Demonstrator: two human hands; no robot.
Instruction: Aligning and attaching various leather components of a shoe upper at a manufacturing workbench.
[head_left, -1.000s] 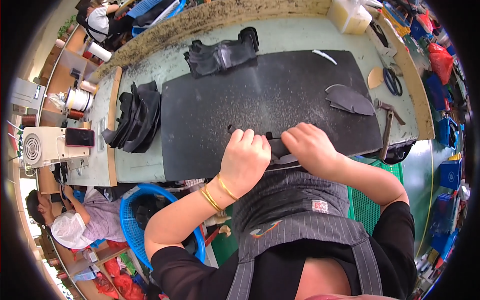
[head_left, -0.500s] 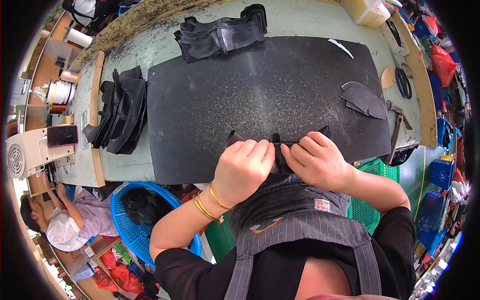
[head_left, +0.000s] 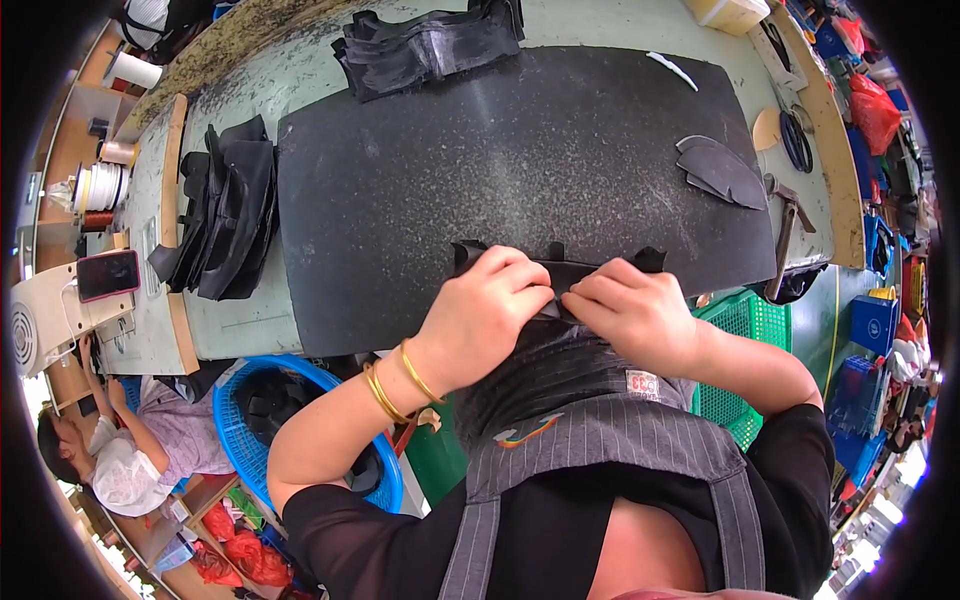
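At the near edge of a dark, dusty board (head_left: 500, 170), my two hands work on one black, flexible, leather-like piece (head_left: 560, 268). My left hand (head_left: 487, 305) pinches its near edge with thumb and fingers. Close beside it, my right hand (head_left: 635, 312) pinches the same edge, and the two thumbs almost meet. Small upright tabs of the piece stick up beyond my fingers. Part of the near edge is hidden by my hands and blends into my dark apron.
Similar black pieces lie stacked at the far side (head_left: 430, 50) and left (head_left: 225, 215). Right are dark curved pieces (head_left: 722, 172), scissors (head_left: 797, 142) and a hammer (head_left: 788, 225). Baskets, blue (head_left: 232, 425) and green (head_left: 745, 320), flank me. A co-worker (head_left: 150, 440) sits at lower left.
The whole view has shifted a little, so the board and stacks sit higher and further left. My fingers have moved slightly along the black piece's edge, still pinching it.
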